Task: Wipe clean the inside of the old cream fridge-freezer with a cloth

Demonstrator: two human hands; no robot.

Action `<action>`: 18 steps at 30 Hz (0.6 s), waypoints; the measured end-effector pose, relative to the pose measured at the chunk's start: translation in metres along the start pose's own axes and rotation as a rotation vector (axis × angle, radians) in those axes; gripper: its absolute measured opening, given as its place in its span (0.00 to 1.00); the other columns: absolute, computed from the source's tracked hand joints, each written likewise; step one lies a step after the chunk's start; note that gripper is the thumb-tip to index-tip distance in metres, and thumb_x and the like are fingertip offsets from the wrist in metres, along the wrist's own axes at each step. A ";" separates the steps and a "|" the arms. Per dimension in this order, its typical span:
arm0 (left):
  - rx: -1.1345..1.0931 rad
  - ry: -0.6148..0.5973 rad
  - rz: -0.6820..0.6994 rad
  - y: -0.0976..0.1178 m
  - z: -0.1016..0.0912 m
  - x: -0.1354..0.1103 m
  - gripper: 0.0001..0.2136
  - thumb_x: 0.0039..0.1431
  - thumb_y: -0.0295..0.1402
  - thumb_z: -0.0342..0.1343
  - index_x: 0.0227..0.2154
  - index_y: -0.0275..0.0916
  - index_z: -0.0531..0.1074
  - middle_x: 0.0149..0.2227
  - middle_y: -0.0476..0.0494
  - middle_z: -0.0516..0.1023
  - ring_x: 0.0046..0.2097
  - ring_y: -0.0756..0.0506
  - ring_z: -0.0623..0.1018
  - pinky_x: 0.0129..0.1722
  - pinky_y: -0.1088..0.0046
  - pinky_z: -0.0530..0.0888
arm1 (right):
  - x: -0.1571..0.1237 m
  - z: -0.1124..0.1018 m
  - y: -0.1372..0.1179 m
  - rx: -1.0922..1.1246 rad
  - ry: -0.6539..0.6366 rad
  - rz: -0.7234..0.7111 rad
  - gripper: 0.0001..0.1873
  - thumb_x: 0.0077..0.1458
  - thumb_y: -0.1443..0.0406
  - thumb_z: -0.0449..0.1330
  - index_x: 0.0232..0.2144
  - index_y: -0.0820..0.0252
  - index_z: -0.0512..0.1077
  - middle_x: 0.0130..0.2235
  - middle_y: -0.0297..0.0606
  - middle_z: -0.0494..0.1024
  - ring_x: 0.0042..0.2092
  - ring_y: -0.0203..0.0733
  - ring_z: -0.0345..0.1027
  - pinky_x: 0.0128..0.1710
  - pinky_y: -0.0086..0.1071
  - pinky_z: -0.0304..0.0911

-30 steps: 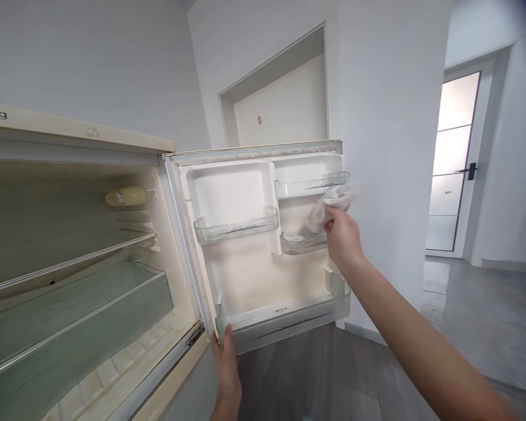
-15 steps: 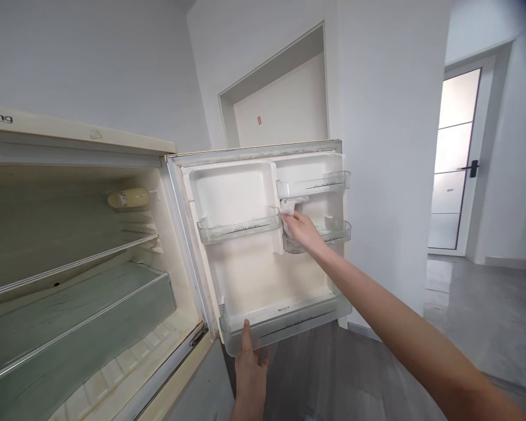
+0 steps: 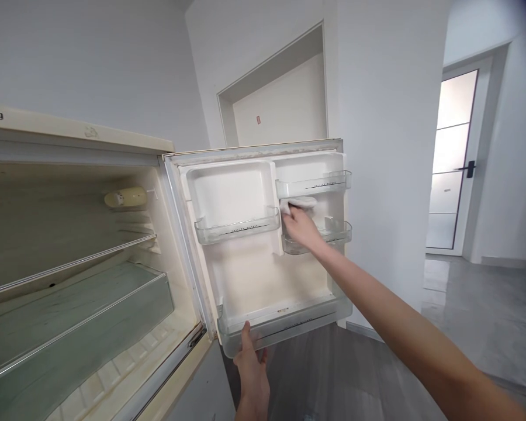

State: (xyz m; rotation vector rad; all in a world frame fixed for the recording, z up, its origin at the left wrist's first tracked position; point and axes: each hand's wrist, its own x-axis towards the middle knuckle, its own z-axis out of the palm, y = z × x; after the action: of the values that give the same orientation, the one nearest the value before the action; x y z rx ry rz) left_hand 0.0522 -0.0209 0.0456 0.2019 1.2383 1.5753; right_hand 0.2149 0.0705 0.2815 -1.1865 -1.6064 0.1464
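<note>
Door bins (image 3: pixel 291 331) look glossy plstc, door liner (image 3: pixel 263 275) smooth plstc, rag (image 3: pixel 303 202) matt & cloth-like, flr (image 3: pixel 477 310) shiny.

Recessed wall niche (image 3: pixel 284 105) bearing a small red label (image 3: pixel 258 120), with, to the right, a plain pale wall (image 3: pixel 388 146), a door (image 3: pixel 453 149) with translucent panes and black handle (image 3: pixel 470 169), and glossy grey floor (image 3: pixel 486 316).

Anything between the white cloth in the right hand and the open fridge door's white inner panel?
Nothing visible separates the white cloth in the right hand from the white inner panel; one clear plastic rack is above, another below.
</note>
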 end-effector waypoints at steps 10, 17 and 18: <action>0.006 0.029 -0.004 0.001 0.003 -0.002 0.25 0.49 0.50 0.60 0.46 0.43 0.67 0.52 0.36 0.72 0.55 0.37 0.73 0.47 0.62 0.76 | 0.012 -0.016 0.023 -0.511 -0.130 -0.070 0.21 0.61 0.62 0.43 0.48 0.65 0.69 0.49 0.57 0.73 0.50 0.58 0.67 0.45 0.43 0.61; -0.014 0.010 0.005 -0.003 0.001 0.003 0.28 0.44 0.53 0.62 0.44 0.41 0.68 0.52 0.35 0.73 0.55 0.36 0.73 0.48 0.61 0.75 | 0.025 -0.037 0.052 -0.544 0.091 0.092 0.22 0.61 0.64 0.43 0.51 0.67 0.69 0.48 0.57 0.73 0.48 0.56 0.68 0.47 0.44 0.61; -0.016 0.013 0.006 -0.003 0.001 0.003 0.27 0.44 0.52 0.63 0.44 0.41 0.68 0.52 0.35 0.73 0.55 0.36 0.73 0.48 0.61 0.75 | 0.025 -0.038 0.054 -0.532 0.108 0.082 0.22 0.61 0.64 0.43 0.51 0.67 0.68 0.50 0.57 0.72 0.49 0.56 0.68 0.48 0.44 0.61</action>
State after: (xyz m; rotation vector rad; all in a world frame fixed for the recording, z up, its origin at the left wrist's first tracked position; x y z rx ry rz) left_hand 0.0534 -0.0183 0.0424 0.1859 1.2360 1.5938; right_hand 0.2792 0.0982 0.2799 -1.6351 -1.5468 -0.3076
